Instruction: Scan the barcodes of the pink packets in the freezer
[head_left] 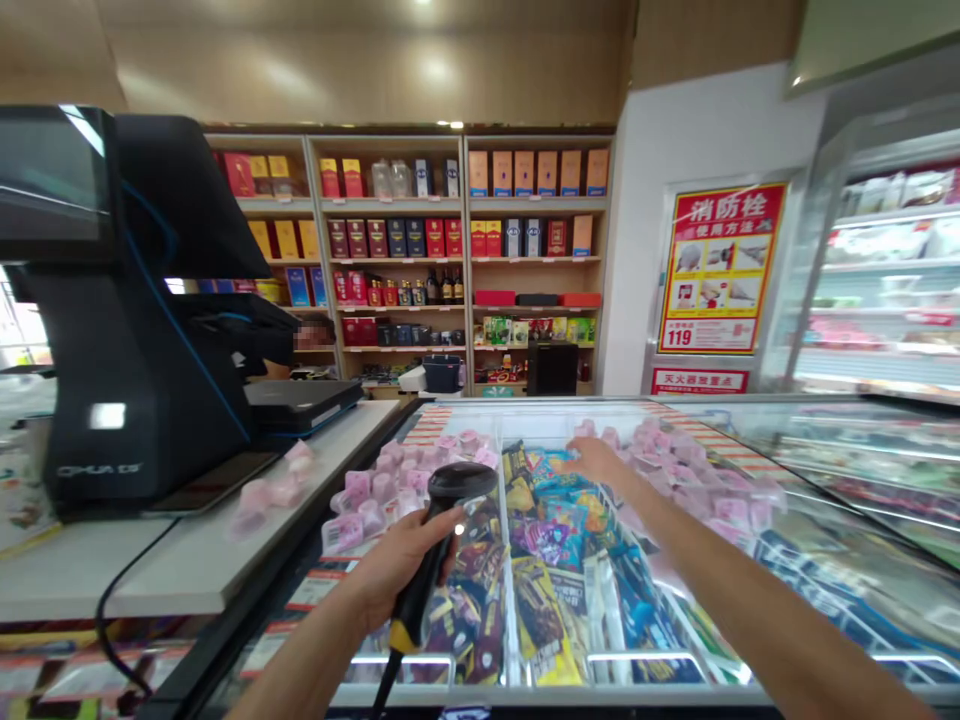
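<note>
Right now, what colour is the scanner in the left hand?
The scanner is mostly black, partly yellow; see head view.

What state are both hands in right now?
Left hand: closed around the black scanner.
Right hand: beside the blue packets; open or closed, cannot be told.

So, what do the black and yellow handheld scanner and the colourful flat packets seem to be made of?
Black and yellow handheld scanner: probably hard plastic; the dark head shines smoothly. Colourful flat packets: likely thin film, creased and glossy; plastic or foil is unclear.
</note>
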